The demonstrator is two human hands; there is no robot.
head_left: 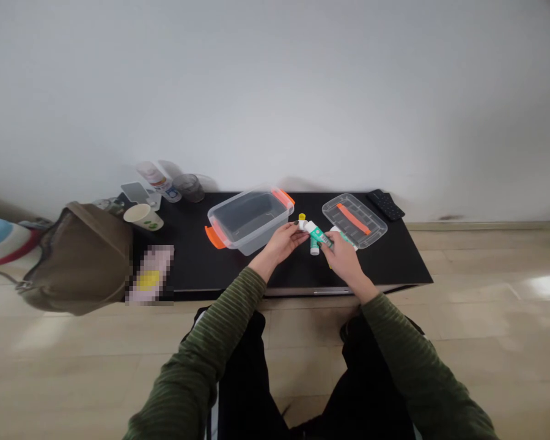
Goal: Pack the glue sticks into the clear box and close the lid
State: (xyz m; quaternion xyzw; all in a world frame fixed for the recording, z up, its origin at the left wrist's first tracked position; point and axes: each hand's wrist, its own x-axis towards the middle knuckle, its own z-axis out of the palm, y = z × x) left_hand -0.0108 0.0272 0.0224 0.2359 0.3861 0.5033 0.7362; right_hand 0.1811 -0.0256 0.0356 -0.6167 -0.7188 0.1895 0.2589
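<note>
From my remote seat I see the front edge of the black table running under both forearms, with bare top right of the right hand and more in front of the clear box. Behind the hands, a gap separates the box from the clear lid; the far edge meets the wall. The green-and-white tube is over the table in that gap's near part, the right hand's fingers wrapped round its lower end. Its long axis slants, white end up-left toward the left hand, other end down-right into the palm. The left fingertips are drawn together by a small white piece at that white end; I cannot tell whether they grip it. A second tube shows just below, white end toward the front edge
</note>
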